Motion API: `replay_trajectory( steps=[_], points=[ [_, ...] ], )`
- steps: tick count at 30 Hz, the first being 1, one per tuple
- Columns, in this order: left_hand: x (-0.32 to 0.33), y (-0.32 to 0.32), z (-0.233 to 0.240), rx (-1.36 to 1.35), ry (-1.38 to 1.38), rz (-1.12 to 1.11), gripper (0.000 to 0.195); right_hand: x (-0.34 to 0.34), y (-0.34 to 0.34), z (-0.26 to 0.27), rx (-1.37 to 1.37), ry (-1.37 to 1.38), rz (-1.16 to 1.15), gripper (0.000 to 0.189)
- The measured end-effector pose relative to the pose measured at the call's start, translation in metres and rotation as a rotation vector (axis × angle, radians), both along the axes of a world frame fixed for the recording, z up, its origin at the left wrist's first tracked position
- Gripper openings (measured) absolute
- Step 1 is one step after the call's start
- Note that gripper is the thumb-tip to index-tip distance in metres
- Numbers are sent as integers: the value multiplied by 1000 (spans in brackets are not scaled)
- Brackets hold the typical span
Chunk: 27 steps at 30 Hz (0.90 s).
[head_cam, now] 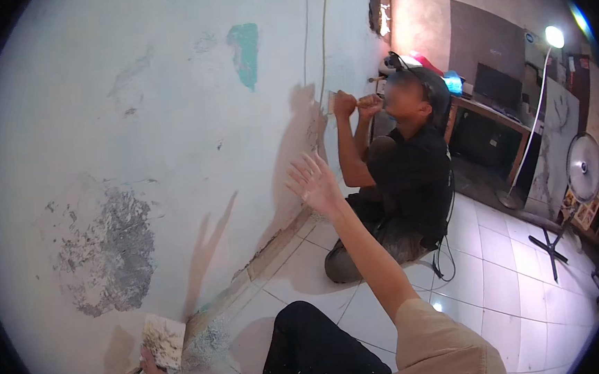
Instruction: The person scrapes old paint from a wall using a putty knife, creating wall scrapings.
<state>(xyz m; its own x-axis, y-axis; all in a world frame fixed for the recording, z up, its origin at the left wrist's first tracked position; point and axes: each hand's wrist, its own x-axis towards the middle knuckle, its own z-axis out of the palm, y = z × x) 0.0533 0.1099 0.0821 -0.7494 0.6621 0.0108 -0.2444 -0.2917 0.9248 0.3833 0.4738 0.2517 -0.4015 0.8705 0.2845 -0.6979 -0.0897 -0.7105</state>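
My left hand (157, 371) is low at the left edge of the floor area, its fingers at the side of a flat square piece (165, 342) with a pale, dirt-streaked face, tilted near the foot of the wall. My right hand (316, 184) is raised in mid-air with its fingers spread, holding nothing. Before me stands a white painted wall (187, 142) with a rough grey patch (126, 246) of bare plaster and a smaller green patch (246, 55) higher up. Crumbled debris (209, 344) lies along the wall's base, beside the square piece.
A co-worker (406, 153) sits on the tiled floor near the wall, both hands on a scraper-like tool (332, 102) against it. A floor lamp (538, 102), a standing fan (584, 167) and a desk with a monitor (497, 86) are at the right. Thin cables (324, 29) run down the wall.
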Motion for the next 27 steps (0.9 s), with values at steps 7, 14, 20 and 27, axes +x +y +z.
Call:
replay_trajectory(
  steps=[7, 14, 20, 27],
  points=[
    [17, 77, 68, 120, 60, -110, 60, -2, 37, 9, -191, 134, -142, 75],
    [14, 101, 62, -78, 131, -104, 102, 14, 49, -1, -230, 117, -167, 73],
    [17, 108, 70, -67, 140, -79, 87, 27, 56, -5, -215, 83, -218, 69],
    [15, 84, 4, -242, 11, -13, 77, 33, 34, -46, -164, -184, -129, 47]
  ],
)
